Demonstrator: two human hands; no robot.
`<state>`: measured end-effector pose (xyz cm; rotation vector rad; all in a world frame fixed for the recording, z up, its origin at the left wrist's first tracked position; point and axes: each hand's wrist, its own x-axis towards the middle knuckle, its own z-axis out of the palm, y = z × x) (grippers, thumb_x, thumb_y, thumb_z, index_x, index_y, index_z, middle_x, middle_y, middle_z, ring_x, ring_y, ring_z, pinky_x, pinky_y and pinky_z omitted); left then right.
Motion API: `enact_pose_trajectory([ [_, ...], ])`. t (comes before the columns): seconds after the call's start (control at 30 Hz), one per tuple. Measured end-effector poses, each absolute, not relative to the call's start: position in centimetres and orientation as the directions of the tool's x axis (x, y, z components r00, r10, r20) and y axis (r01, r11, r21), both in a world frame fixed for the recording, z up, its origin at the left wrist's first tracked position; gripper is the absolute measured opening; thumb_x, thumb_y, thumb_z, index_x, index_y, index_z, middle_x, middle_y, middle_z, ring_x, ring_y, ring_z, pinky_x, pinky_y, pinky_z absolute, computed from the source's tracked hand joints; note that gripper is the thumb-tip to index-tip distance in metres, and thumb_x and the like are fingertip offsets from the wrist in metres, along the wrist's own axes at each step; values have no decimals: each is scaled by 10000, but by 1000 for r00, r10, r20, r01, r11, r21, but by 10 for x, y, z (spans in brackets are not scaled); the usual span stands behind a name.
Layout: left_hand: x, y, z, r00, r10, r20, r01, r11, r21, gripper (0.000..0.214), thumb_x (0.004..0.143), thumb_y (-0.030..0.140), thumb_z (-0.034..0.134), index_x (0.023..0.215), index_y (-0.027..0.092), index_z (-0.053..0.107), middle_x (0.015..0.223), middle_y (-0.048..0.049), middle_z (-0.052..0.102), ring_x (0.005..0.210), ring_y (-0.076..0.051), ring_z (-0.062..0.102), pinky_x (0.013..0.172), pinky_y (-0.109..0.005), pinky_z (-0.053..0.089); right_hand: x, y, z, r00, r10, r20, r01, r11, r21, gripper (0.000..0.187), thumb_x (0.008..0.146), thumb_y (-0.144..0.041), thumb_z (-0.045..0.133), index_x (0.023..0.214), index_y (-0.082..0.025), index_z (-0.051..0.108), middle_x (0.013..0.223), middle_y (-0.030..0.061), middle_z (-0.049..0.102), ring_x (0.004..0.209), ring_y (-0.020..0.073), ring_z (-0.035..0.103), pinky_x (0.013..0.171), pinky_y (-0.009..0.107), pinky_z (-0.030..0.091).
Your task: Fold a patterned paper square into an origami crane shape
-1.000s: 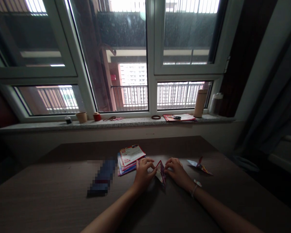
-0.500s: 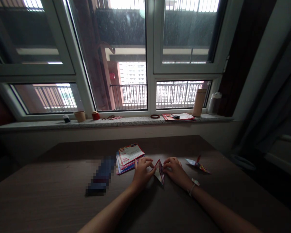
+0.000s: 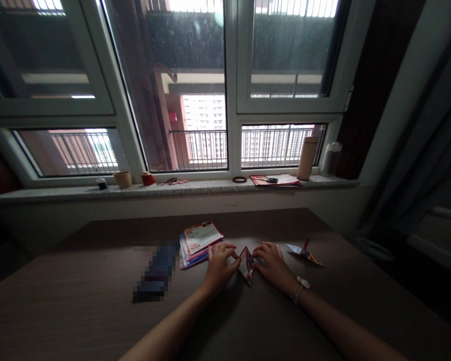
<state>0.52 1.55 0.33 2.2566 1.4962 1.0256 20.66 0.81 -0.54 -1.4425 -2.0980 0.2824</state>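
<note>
On the worktop (image 3: 86,286), here's the folded paper (image 3: 245,265), sitting right between the two hands! The left hand (image 3: 222,263) has its grip pinching the paper's left edge; the right hand (image 3: 273,265) matches it, grip pinching the right edge. Right of the paper lies a winged figure (image 3: 305,253); left and beyond, stacked sheets (image 3: 203,237); well beyond it, the windowsill (image 3: 206,187).

Table (image 3: 78,311): wood-grained, matt. Folded piece (image 3: 244,266): thin paper. Sill (image 3: 210,187): speckled, stone-like.
</note>
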Motion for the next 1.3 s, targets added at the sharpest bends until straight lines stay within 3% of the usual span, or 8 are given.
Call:
enact_pose_trajectory([
  [0.17, 6, 17, -1, 245, 907, 342, 747, -402, 530, 111, 776, 283, 647, 883, 268, 671, 1177, -23, 613, 1187, -261, 451, 1083, -591, 149, 205, 10, -6, -263, 893, 365, 786, 418, -456, 128, 844, -302, 597, 927, -277, 691, 1093, 12, 639, 1246, 266, 388, 1096, 487, 192],
  [0.33, 6, 19, -5, 274, 923, 271, 790, -377, 483, 114, 742, 275, 667, 855, 284, 679, 1214, -6, 591, 1227, -288, 415, 1062, -692, 19, 208, 12, -2, -271, 913, 306, 776, 395, -491, 136, 816, -357, 630, 902, -295, 716, 1087, 12, 649, 1240, 287, 394, 1092, 529, 173],
  [0.5, 5, 19, -4, 291, 918, 269, 808, -387, 444, 98, 750, 304, 677, 846, 288, 681, 1235, -3, 584, 1237, -291, 404, 1055, -706, 14, 211, 8, -2, -303, 913, 272, 769, 403, -495, 209, 791, -379, 664, 991, -334, 703, 1147, 7, 623, 1257, 307, 372, 1097, 599, 73],
  [0.63, 7, 17, -4, 276, 915, 293, 814, -385, 436, 49, 762, 316, 682, 795, 281, 673, 1213, 12, 600, 1225, -277, 420, 1052, -711, -10, 208, 6, -5, -319, 891, 322, 745, 446, -496, 212, 821, -321, 626, 1028, -328, 674, 1118, -6, 633, 1256, 272, 379, 1109, 567, 91],
  [0.83, 8, 18, -5, 252, 924, 287, 820, -362, 444, 54, 774, 317, 668, 768, 264, 659, 1187, 12, 613, 1215, -272, 426, 1048, -718, -25, 203, 7, -6, -299, 903, 310, 748, 423, -511, 116, 812, -321, 621, 904, -304, 689, 1091, -13, 645, 1257, 277, 377, 1100, 561, 113],
  [1.1, 7, 18, -4, 261, 930, 258, 837, -351, 420, 129, 776, 360, 657, 885, 291, 654, 1215, 2, 593, 1219, -279, 409, 1053, -711, -28, 202, 3, -2, -313, 924, 220, 766, 382, -518, 437, 647, -518, 746, 1001, -283, 641, 1207, 29, 564, 1220, 289, 403, 1094, 575, 130],
  [1.3, 7, 19, -5, 262, 930, 256, 842, -350, 411, 153, 775, 372, 663, 908, 297, 656, 1210, 1, 592, 1222, -280, 405, 1056, -704, -37, 203, 1, -2, -347, 918, 190, 764, 394, -511, 509, 626, -507, 758, 1058, -290, 598, 1255, 45, 523, 1228, 295, 398, 1094, 601, 94],
])
